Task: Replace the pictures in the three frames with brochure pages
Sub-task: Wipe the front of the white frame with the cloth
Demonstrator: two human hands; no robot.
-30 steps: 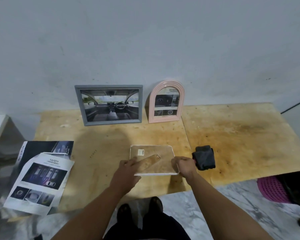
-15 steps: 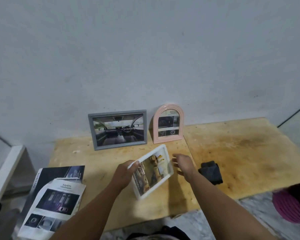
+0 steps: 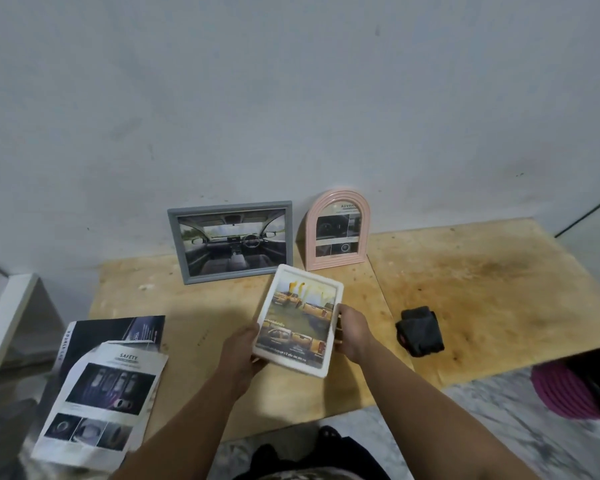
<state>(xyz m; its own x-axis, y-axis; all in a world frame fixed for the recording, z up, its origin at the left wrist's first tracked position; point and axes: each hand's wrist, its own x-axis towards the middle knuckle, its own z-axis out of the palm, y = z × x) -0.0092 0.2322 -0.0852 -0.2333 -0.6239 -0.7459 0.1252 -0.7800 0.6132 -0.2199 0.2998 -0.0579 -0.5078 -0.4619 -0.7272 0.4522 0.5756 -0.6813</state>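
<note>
Plywood table [image 3: 465, 292] against a pale grey wall [image 3: 291, 98], seen from above and in front. At centre, the left hand [image 3: 238, 351] grips the lower left edge of a white frame [image 3: 272, 356], fingers curled under its bottom corner and thumb along the side; the right hand [image 3: 352, 329] holds the opposite long edge, fingers wrapped behind the frame and out of sight. Held between both hands, the white frame is raised off the table and tilted with its face toward the viewer, showing a printed page of yellow pickup trucks with lines of text. Just beyond the fingers, a grey frame [image 3: 177, 247] stands against the wall with a car-interior picture in it; beside it, beyond the right hand, stands a pink arched frame [image 3: 310, 233] containing a page of dark panels headed "ADVANC…". To the right of the right hand, apart from it, a black folded cloth [image 3: 420, 330] lies on the table. To the left of the left hand and nearer the viewer, a loose brochure page [image 3: 101, 403] headed "SAFETY" overlaps a dark brochure [image 3: 94, 336] at the table's corner. Far right, below table level, part of a magenta basket [image 3: 558, 393] is visible.
</note>
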